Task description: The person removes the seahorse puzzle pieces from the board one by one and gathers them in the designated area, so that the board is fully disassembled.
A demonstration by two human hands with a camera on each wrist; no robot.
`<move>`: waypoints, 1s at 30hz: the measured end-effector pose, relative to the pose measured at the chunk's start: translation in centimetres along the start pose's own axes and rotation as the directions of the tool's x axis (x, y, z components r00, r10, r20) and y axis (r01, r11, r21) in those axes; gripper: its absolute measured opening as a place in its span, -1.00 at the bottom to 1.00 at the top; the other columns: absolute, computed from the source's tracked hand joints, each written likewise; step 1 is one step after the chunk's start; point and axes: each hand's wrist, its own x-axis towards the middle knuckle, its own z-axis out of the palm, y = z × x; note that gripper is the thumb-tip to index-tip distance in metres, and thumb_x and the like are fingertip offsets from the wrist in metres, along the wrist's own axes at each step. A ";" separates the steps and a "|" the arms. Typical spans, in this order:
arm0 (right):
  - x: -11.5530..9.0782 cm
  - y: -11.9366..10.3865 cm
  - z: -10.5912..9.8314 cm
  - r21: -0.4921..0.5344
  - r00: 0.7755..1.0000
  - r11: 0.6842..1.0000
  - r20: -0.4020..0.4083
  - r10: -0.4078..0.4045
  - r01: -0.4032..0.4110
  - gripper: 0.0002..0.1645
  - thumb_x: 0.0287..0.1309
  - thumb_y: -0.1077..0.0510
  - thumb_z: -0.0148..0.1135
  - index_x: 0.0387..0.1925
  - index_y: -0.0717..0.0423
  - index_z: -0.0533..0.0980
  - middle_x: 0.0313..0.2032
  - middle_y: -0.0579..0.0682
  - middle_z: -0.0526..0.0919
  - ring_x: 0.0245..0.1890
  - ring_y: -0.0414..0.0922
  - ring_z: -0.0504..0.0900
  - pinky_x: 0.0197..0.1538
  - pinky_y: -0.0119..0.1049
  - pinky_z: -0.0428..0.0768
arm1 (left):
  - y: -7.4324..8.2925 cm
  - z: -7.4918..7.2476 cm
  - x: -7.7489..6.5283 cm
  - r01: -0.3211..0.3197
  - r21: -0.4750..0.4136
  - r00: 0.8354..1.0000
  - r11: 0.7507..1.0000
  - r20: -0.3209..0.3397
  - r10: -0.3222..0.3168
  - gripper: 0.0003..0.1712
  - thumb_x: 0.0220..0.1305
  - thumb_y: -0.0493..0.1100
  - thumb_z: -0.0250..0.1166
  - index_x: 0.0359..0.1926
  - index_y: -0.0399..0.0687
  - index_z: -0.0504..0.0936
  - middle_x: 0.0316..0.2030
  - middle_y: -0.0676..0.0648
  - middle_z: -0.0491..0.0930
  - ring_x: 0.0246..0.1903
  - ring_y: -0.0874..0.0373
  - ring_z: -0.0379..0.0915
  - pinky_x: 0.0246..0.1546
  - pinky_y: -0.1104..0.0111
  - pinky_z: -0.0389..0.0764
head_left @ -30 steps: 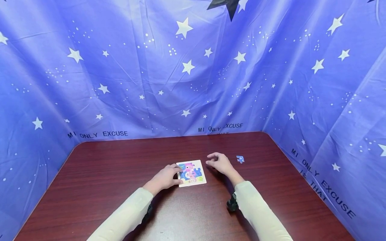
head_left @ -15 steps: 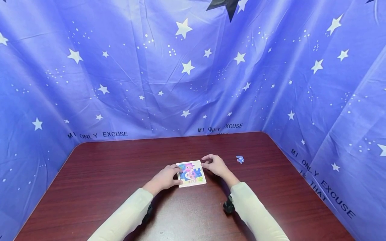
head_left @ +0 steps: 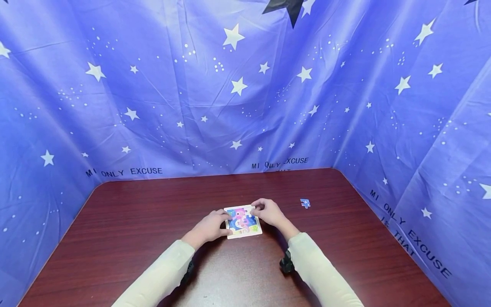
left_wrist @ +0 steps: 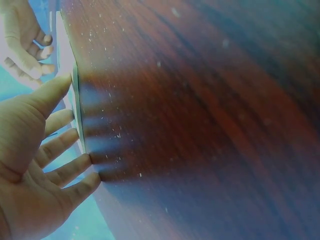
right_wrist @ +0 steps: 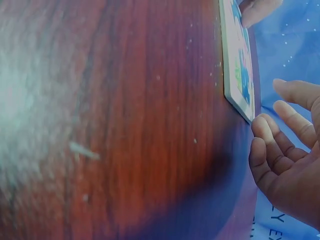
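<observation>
A square jigsaw board [head_left: 243,230] with a white frame lies on the table, its picture a pink creature on blue. White backing shows at its far right corner. My left hand [head_left: 208,226] rests on its left edge; in the left wrist view the fingers [left_wrist: 70,167] are mostly straight and spread along that edge. My right hand [head_left: 270,212] is at the far right corner, its thumb and index finger over the frame. The right wrist view shows that hand's fingers [right_wrist: 270,142] loosely bent, with nothing visible between them. Farther right lies a loose blue puzzle piece [head_left: 305,203] with a white star.
The brown wooden table [head_left: 153,204] has rounded far corners. Blue star-printed curtains [head_left: 207,94] hang behind it and along both sides. A dark wrist camera [head_left: 287,262] sits under the right sleeve.
My right hand has moved left, from beside the board onto its far right corner. My left hand, the board and the loose puzzle piece stay in place.
</observation>
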 end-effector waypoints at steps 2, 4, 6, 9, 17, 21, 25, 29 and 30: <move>0.0 -0.1 0.2 -0.007 1.000 1.000 0.000 -0.003 0.003 -0.71 0.03 0.17 0.32 -0.16 0.17 0.59 -0.42 0.00 0.57 -0.58 -0.22 0.45 -0.53 -0.37 0.49 | 0.0 0.0 0.0 0.002 -0.003 1.000 1.000 0.001 -0.002 -0.49 0.09 0.00 0.37 0.02 -0.18 0.59 0.01 -0.16 0.52 0.04 -0.08 0.42 0.09 0.15 0.45; 0.1 -0.1 0.4 -0.029 1.000 0.999 -0.008 -0.019 0.018 -0.71 0.02 0.16 0.32 -0.18 0.17 0.60 -0.42 -0.01 0.58 -0.53 -0.22 0.46 -0.47 -0.38 0.48 | 0.0 0.0 0.0 0.002 -0.008 1.000 1.000 0.000 -0.002 -0.49 0.09 0.00 0.37 0.02 -0.18 0.59 0.01 -0.16 0.52 0.03 -0.08 0.42 0.09 0.15 0.45; 0.1 -0.1 0.6 -0.048 0.999 0.998 -0.013 -0.030 0.029 -0.72 0.01 0.15 0.33 -0.19 0.16 0.61 -0.43 -0.03 0.58 -0.47 -0.22 0.47 -0.38 -0.38 0.47 | 0.0 0.0 -0.1 0.000 -0.011 1.000 1.000 -0.002 0.000 -0.50 0.09 0.00 0.37 0.02 -0.18 0.59 0.01 -0.15 0.52 0.03 -0.08 0.42 0.09 0.15 0.45; 0.1 0.0 0.8 -0.075 0.998 0.996 -0.020 -0.052 0.050 -0.72 -0.01 0.14 0.33 -0.21 0.15 0.61 -0.44 -0.04 0.59 -0.42 -0.22 0.47 -0.29 -0.36 0.44 | 0.1 0.0 -0.1 -0.005 -0.011 1.000 1.000 -0.006 0.005 -0.50 0.09 0.00 0.37 0.02 -0.18 0.59 0.00 -0.15 0.53 0.02 -0.07 0.42 0.08 0.15 0.46; 0.1 -0.2 1.2 -0.070 0.998 0.996 -0.034 -0.056 0.054 -0.76 -0.05 0.16 0.36 -0.28 0.16 0.62 -0.51 -0.07 0.55 -0.47 -0.23 0.44 -0.33 -0.38 0.41 | 0.3 -0.2 -0.2 -0.010 -0.007 1.000 1.000 -0.007 0.009 -0.50 0.09 -0.02 0.37 0.02 -0.18 0.59 0.00 -0.15 0.53 0.02 -0.08 0.42 0.08 0.15 0.46; 0.3 -0.2 1.4 -0.088 0.997 0.995 -0.040 -0.060 0.056 -0.75 -0.07 0.16 0.37 -0.28 0.17 0.62 -0.53 -0.09 0.53 -0.50 -0.24 0.42 -0.35 -0.39 0.39 | 0.3 -0.2 -0.2 0.000 -0.013 1.000 1.000 0.003 0.001 -0.50 0.10 -0.01 0.36 0.03 -0.18 0.59 0.02 -0.15 0.52 0.04 -0.08 0.42 0.10 0.15 0.45; 0.4 -0.3 1.6 -0.111 0.999 0.993 -0.030 -0.045 0.042 -0.71 -0.07 0.15 0.38 -0.27 0.19 0.61 -0.54 -0.10 0.48 -0.50 -0.24 0.40 -0.36 -0.40 0.37 | 0.2 -0.2 -0.1 0.005 -0.009 1.000 1.000 0.006 -0.005 -0.50 0.10 -0.01 0.36 0.03 -0.16 0.59 0.02 -0.15 0.52 0.04 -0.08 0.42 0.10 0.15 0.45; 0.5 -0.5 1.8 -0.141 0.999 0.990 -0.024 -0.036 0.032 -0.69 -0.08 0.13 0.39 -0.27 0.23 0.61 -0.55 -0.09 0.46 -0.51 -0.23 0.37 -0.38 -0.40 0.35 | 0.1 -0.2 0.0 0.007 -0.009 1.000 1.000 0.008 -0.007 -0.50 0.09 -0.01 0.37 0.02 -0.16 0.59 0.02 -0.16 0.52 0.04 -0.08 0.42 0.10 0.15 0.45; 0.5 -0.6 1.9 -0.149 0.999 0.988 -0.024 -0.035 0.031 -0.69 -0.08 0.13 0.40 -0.28 0.23 0.61 -0.55 -0.09 0.45 -0.51 -0.23 0.37 -0.39 -0.40 0.35 | 0.1 -0.1 0.0 0.008 -0.008 1.000 1.000 0.008 -0.008 -0.50 0.09 -0.01 0.37 0.02 -0.16 0.59 0.02 -0.16 0.52 0.04 -0.08 0.42 0.10 0.15 0.45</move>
